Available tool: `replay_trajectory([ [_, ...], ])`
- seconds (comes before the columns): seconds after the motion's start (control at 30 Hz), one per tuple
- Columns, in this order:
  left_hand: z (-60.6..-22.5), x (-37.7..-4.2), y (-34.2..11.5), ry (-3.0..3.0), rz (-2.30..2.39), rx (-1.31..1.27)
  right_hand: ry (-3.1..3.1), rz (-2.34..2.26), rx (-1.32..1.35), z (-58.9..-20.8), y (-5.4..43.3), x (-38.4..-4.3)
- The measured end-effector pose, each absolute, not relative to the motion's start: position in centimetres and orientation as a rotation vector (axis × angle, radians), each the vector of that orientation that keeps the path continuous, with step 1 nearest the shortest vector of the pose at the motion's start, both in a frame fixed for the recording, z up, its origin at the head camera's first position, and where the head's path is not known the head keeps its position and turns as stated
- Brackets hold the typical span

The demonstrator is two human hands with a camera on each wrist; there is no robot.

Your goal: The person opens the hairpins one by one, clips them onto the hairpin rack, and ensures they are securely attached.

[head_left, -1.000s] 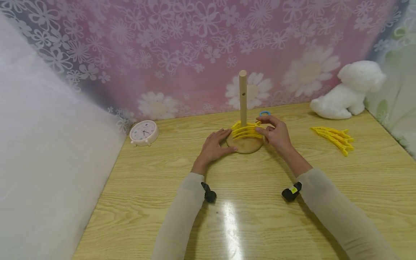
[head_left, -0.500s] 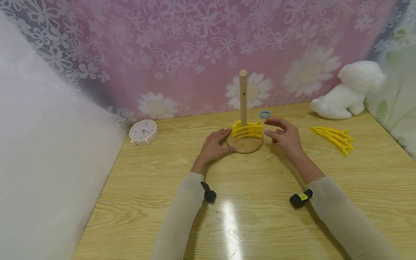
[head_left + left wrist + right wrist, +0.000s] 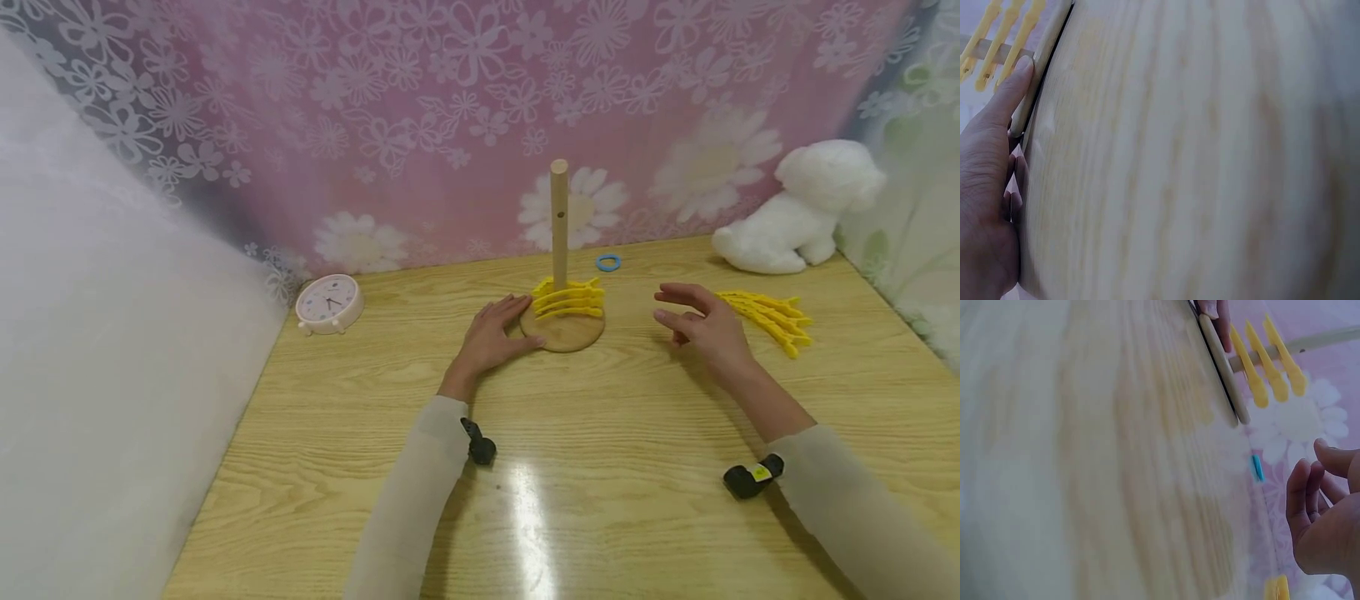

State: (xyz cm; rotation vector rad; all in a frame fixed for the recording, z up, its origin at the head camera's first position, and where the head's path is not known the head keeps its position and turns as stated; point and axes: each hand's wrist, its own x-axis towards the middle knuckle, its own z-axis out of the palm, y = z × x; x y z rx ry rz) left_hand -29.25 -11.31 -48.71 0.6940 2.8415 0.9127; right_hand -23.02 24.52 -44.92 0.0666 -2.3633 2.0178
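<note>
A wooden stand has an upright post (image 3: pixel 559 225) with a hole in it and a round base (image 3: pixel 568 335). Several curved yellow pieces (image 3: pixel 567 300) are stacked around the foot of the post. My left hand (image 3: pixel 489 337) holds the base at its left edge, thumb along the front rim; in the left wrist view the thumb (image 3: pixel 1013 90) lies against the rim. To the right of the stand, my right hand (image 3: pixel 708 333) is raised with nothing in it, thumb and forefinger apart. Just behind it, more yellow pieces (image 3: pixel 776 321) lie fanned on the table, partly covered by the hand.
A blue ring (image 3: pixel 608 263) lies on the wooden table (image 3: pixel 600 500) behind the stand. At the back left sits a pink clock (image 3: pixel 330 303), and at the back right a white plush dog (image 3: pixel 806 208). A flowered pink curtain (image 3: pixel 420 125) hangs along the back.
My right hand has let go of a yellow piece at the post and moved right toward the loose pieces. The left hand stays at the base.
</note>
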Motion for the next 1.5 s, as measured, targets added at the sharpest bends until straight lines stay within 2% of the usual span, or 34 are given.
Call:
replay_trajectory([
  [0.53, -48.6, -29.1, -11.3, 2.824, 0.939, 0.694, -2.517, 1.842, -0.081, -45.1, 32.2, -20.5],
  [0.93, -49.0, -29.3, -11.4, 2.828, 0.935, 0.691, -2.58, 1.672, -0.233, -45.4, 36.2, -19.0],
  [1.5, -48.6, -29.1, -11.3, 2.812, 0.965, 0.697, -2.629, 1.709, -0.231, -45.6, 37.8, -18.0],
])
